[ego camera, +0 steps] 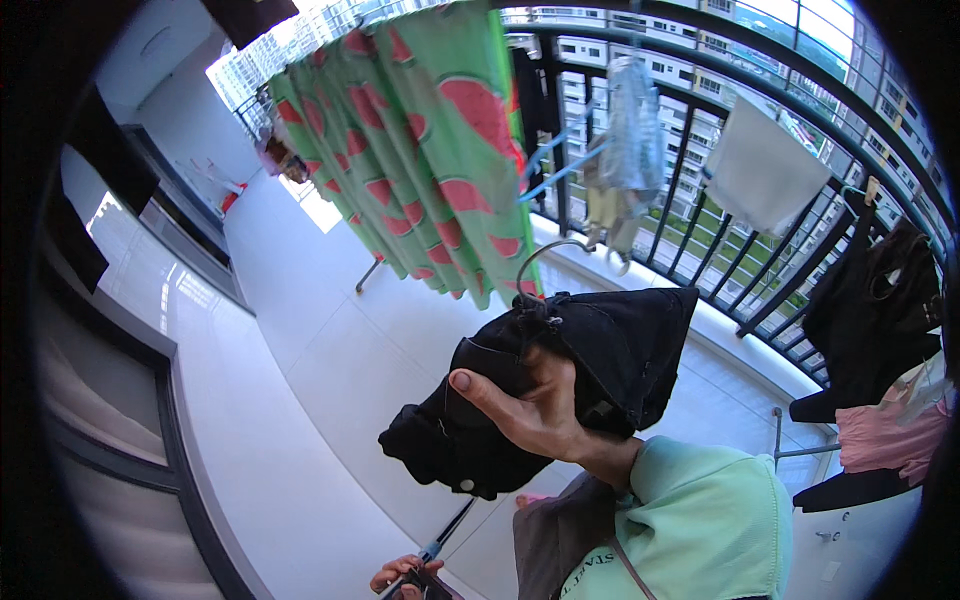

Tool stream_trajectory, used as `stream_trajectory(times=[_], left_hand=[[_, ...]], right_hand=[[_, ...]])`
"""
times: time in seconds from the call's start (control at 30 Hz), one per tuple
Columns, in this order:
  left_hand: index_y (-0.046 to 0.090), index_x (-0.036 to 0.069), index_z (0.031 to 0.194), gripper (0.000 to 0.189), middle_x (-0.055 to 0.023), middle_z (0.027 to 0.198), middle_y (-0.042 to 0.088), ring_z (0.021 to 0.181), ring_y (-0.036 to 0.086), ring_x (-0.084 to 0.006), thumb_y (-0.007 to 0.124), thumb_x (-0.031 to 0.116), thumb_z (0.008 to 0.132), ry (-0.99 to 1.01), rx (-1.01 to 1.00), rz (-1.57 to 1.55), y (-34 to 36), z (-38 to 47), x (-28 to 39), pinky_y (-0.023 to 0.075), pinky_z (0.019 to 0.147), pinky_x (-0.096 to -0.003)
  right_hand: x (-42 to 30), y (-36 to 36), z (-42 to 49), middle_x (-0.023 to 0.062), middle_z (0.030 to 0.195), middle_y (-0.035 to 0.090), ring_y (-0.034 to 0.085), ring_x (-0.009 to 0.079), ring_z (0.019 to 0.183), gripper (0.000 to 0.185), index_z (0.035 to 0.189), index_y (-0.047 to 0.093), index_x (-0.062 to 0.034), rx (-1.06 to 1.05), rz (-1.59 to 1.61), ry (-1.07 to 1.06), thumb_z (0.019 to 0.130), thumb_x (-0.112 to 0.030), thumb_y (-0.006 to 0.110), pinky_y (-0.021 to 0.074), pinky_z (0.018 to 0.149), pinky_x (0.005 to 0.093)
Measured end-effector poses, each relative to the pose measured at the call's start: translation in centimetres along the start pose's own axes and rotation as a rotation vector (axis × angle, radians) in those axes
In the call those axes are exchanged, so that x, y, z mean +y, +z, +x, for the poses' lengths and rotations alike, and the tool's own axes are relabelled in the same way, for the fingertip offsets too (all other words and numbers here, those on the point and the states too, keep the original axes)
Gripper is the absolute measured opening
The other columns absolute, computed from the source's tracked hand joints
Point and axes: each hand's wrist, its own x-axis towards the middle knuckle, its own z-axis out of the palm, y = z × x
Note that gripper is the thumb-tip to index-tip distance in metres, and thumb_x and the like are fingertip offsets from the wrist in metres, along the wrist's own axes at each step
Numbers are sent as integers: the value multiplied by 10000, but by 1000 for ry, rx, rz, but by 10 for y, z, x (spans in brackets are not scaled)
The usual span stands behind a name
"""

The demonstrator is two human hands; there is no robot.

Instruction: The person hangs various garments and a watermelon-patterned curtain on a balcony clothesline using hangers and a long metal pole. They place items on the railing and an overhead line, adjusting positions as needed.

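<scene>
A black garment, apparently of thick cloth, hangs bunched from a metal hanger hook. My right hand is closed around its middle, thumb on top, with the other fingers partly hidden in the folds. At the bottom of the view my left hand grips a slim pole with a pale blue collar. The pole slants up towards the garment, and its far end is hidden behind the cloth.
A green sheet with a watermelon print hangs ahead. A clip hanger with small laundry, a white cloth and dark clothes hang along the black balcony railing. Left is a framed glass door.
</scene>
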Motion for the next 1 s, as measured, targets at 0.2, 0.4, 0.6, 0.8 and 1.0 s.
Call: stream_trajectory(times=[0.2, 0.4, 0.6, 0.8, 1.0], left_hand=[[509, 62, 1036, 250, -114, 1004, 526, 1016, 541, -297, 537, 287, 931, -47, 60, 165, -41, 104, 18, 558, 692, -350], [513, 81, 1034, 299, -100, 1069, 604, 1139, 542, -245, 484, 368, 957, -120, 188, 552, -54, 213, -1, 503, 528, -187], [456, 47, 1126, 376, -142, 1314, 485, 1177, 518, -264, 534, 359, 932, -145, 264, 575, -61, 329, -29, 466, 532, -220], [446, -14, 1276, 496, -139, 1164, 553, 1077, 532, -209, 496, 348, 942, -268, 252, 665, -64, 457, -53, 456, 731, -251], [449, 2, 1245, 364, -118, 1094, 557, 989, 554, -198, 502, 212, 952, -109, 480, 692, -87, 581, -89, 436, 862, -311]], right_hand=[[39, 103, 13, -3, 633, 542, 493, 71, 578, 210, 722, 584, 18, -4, 49, 37, 866, -107, 672, 384, 498, 238], [99, 184, 42, -7, 613, 537, 479, 57, 561, 232, 687, 577, 7, -15, 121, 65, 858, -109, 682, 356, 489, 219], [180, 277, 96, -11, 576, 500, 458, 52, 539, 288, 631, 541, -7, -224, 226, 159, 856, -117, 683, 324, 448, 231], [234, 387, 171, 36, 696, 563, 532, 99, 649, 215, 808, 557, 22, -418, 308, 277, 847, -142, 690, 435, 548, 253], [289, 486, 233, 39, 718, 561, 526, 102, 658, 196, 863, 553, 30, -621, 434, 347, 886, -142, 642, 431, 556, 248]])
